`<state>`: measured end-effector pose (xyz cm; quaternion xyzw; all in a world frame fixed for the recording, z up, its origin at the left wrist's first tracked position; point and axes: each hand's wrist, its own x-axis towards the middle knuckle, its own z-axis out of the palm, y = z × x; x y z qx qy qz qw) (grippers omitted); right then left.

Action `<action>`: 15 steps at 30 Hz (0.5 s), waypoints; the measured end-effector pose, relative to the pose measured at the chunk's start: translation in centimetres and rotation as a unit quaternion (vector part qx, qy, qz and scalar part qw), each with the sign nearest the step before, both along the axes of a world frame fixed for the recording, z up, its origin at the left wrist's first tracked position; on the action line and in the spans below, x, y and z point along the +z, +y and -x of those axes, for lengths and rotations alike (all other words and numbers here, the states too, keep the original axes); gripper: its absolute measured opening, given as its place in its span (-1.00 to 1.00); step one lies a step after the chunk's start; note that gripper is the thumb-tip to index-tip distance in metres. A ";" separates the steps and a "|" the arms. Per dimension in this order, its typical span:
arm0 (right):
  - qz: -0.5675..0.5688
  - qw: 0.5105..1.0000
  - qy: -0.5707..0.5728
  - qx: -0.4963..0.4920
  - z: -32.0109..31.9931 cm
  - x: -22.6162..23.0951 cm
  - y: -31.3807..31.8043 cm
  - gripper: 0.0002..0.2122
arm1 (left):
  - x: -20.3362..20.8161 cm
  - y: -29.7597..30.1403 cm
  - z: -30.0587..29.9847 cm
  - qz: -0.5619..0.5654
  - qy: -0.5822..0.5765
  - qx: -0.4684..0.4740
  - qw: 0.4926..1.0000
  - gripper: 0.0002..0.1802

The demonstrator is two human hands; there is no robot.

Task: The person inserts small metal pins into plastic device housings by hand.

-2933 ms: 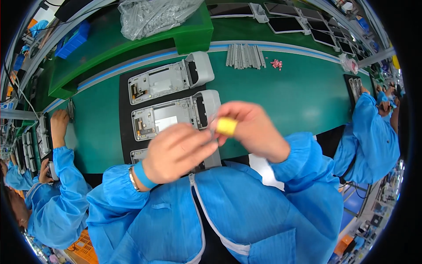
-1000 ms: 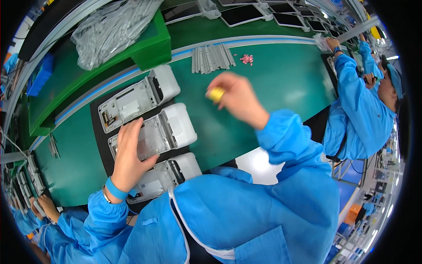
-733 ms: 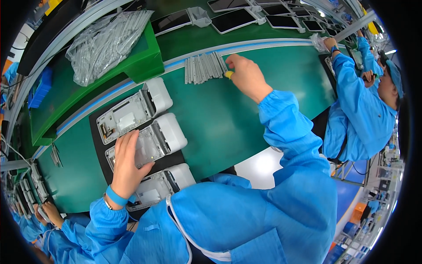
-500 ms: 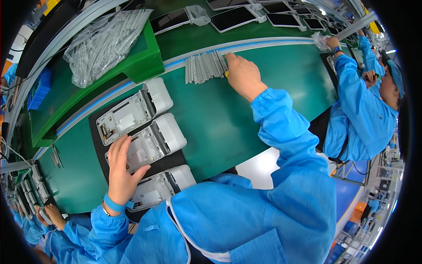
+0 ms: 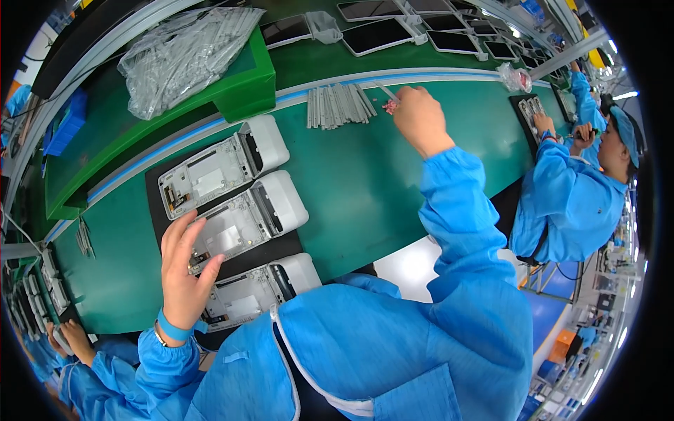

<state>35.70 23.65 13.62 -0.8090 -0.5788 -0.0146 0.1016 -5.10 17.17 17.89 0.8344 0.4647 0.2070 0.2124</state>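
Observation:
Beside a row of grey metal strips [image 5: 340, 106], my right hand [image 5: 423, 121] is closed on a thin grey strip [image 5: 385, 92] that sticks out past its fingers. Small pink pieces [image 5: 390, 107] lie on the green bench under that strip. My left hand [image 5: 184, 270] is open, thumb and fingers apart, over the left end of the middle white device housing [image 5: 235, 228]; whether it touches is unclear. Another such housing [image 5: 210, 172] lies beyond, and a third [image 5: 242, 302] lies nearer my body, partly behind my jacket. All three sit on a black mat [image 5: 298, 245].
A green stand [image 5: 246, 91] carries a clear bag [image 5: 182, 59] of grey strips. Tablet-like panels [image 5: 379, 36] line the far side behind a rail. A co-worker [image 5: 569, 196] sits at right; another person's hands [image 5: 74, 340] work at far left. Loose strips [image 5: 85, 238] lie at left.
My right hand has moved right from the row's end, with a thin strip now showing in it and pink pieces uncovered. My left hand stays open by the middle housing. The view has shifted slightly.

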 end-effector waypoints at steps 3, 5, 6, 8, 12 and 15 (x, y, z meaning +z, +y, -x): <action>-0.078 0.973 0.185 0.112 2.9 3.8 -2.5 -0.89 | 0.2 -0.9 -0.1 0.076 -0.120 0.009 0.990 -0.47; -0.139 0.935 0.172 0.279 6.4 6.0 -4.6 -0.85 | 0.9 -2.7 -1.2 0.243 -0.337 0.016 0.909 -0.60; -0.196 0.894 0.153 0.374 8.1 6.4 -5.3 -0.82 | 1.7 -2.9 -2.0 0.360 -0.398 0.014 0.844 -0.60; -0.253 0.803 0.145 0.520 10.9 6.2 -5.8 -0.79 | 2.8 -3.3 -3.6 0.515 -0.451 0.027 0.728 -0.58; -0.261 0.719 0.174 0.620 14.4 4.9 -7.5 -0.77 | 1.7 -5.0 -4.4 0.609 -0.472 0.047 0.635 -0.62; -0.228 0.771 0.267 0.531 15.6 4.2 -9.7 -0.79 | 1.0 -6.6 -4.4 0.595 -0.484 0.086 0.636 -0.67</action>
